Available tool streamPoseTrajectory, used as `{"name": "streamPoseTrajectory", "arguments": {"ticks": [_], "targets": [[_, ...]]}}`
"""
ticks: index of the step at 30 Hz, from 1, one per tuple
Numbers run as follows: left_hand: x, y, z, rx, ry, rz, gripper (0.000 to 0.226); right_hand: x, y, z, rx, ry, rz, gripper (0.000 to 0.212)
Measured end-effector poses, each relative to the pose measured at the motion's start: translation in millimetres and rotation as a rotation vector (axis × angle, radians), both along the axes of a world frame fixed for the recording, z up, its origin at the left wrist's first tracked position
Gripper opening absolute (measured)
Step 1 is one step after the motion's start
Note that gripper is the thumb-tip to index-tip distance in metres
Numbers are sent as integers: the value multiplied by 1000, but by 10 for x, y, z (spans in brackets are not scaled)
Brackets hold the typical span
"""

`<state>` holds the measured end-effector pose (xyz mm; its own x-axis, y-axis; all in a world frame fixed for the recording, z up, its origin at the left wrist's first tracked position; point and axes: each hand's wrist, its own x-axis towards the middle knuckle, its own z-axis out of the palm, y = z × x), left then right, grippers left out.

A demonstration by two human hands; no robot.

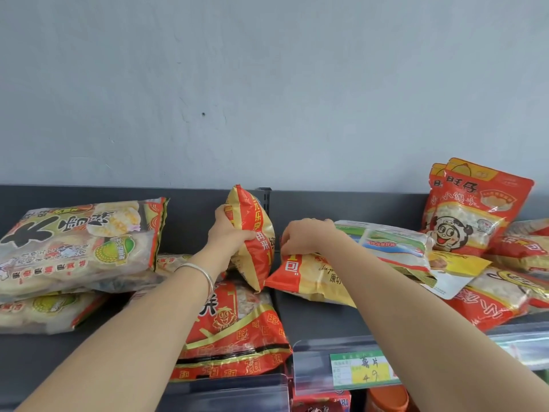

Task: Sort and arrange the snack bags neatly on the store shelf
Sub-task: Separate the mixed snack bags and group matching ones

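Note:
My left hand (228,233) grips a red and yellow snack bag (252,239) that stands upright on edge near the shelf's middle divider. My right hand (303,236) pinches the top corner of a second red and yellow bag (309,278) lying flat just right of it. Under the upright bag lies a large red bag with a cartoon face (234,331). A silver bangle sits on my left wrist.
Two big rice-cracker packs (77,245) are stacked at the left. At the right, a heap of bags includes two upright red cartoon-face bags (472,209) and a green and white pack (392,242). The dark shelf (320,319) carries a price label (365,370) on its front rail.

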<state>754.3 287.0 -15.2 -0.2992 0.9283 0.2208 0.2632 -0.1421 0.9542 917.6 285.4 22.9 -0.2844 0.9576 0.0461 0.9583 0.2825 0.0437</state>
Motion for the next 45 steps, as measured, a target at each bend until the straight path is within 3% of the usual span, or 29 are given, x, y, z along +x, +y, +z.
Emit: {"name": "streamPoseTrajectory", "arguments": {"ticks": [5, 9, 12, 17, 20, 22, 26, 29, 32, 35, 38, 41, 43, 45], "targets": [[87, 0, 2, 86, 5, -18, 78, 179, -41, 93, 148, -284, -174, 25], [113, -39, 44, 187, -64, -24, 75, 287, -43, 93, 165, -294, -180, 23], [125, -95, 120, 271, -162, -58, 74, 338, 63, 66, 68, -23, -114, 16], [142, -23, 166, 232, -335, -174, 73, 374, 138, 209, -41, 664, 1, 64], [208, 76, 109, 109, -300, -219, 60, 372, 152, 281, -148, 894, 23, 74], [242, 159, 47, 40, -181, -155, 54, 389, 195, 249, -166, 825, 29, 82], [238, 262, -35, -5, 71, 175, 67, 375, 236, 129, -119, 366, 52, 72], [266, 270, -42, 6, 90, 102, 74, 356, 266, 82, -124, 256, 67, 58], [259, 287, -50, -35, 152, 20, 99, 368, 281, 73, -113, 153, 32, 58], [249, 378, -61, -93, 218, 21, 104, 416, 309, 95, -99, 95, -4, 53], [300, 374, -32, -81, 347, 182, 95, 522, 345, 102, -53, 167, -32, 42], [430, 253, 32, 160, 640, 366, 74, 640, 348, 60, 83, 225, -87, 37], [540, 189, 96, 272, 764, 281, 50, 696, 353, 20, 171, 257, -125, 38], [674, 126, 151, 207, 749, 43, 29, 733, 343, 4, 236, 271, -159, 36]]}}
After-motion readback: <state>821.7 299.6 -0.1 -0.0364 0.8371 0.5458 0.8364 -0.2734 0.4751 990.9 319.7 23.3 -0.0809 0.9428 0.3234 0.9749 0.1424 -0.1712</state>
